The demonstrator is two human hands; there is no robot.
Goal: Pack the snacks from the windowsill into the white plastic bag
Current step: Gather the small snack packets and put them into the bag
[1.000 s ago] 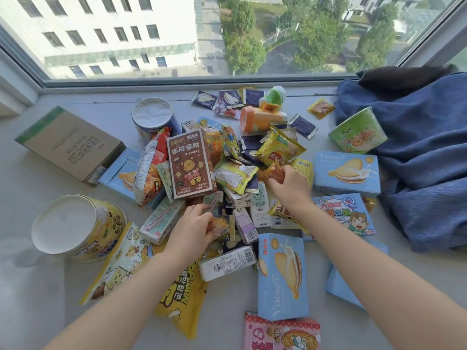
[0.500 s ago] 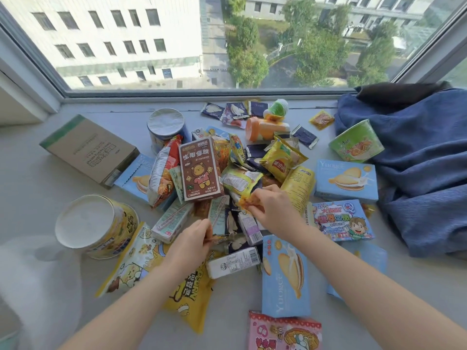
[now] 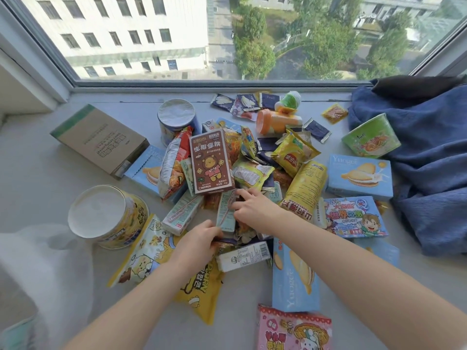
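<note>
**Both hands working into the middle of the snack pile**

Both bare forearms are reaching in from the bottom edge toward the heap on the windowsill; the left hand is lying palm down with its fingers curled into the small wrappers at the near side of the pile, though what exactly they are pinching I cannot tell; the right hand is sitting just beyond it, its thumb and fingertips pinching the edge of a pale green drink carton that is lying flat among the packets; the 2 hands are close together but not touching.

Readable print is showing on several packs; the brown bear box standing tilted just beyond the right hand is reading "BEERUS"; a light blue biscuit box lying under the right forearm is reading "Yuoget", and a matching blue box is lying to the right near the blue cloth; a yellow popcorn bag under the left wrist is showing "POPCORN" upside down; other labels are in Chinese characters.

The white plastic bag is lying blurred at the lower left, beside a yellow tub resting on its side; the snacks are lying on the sill.
</note>
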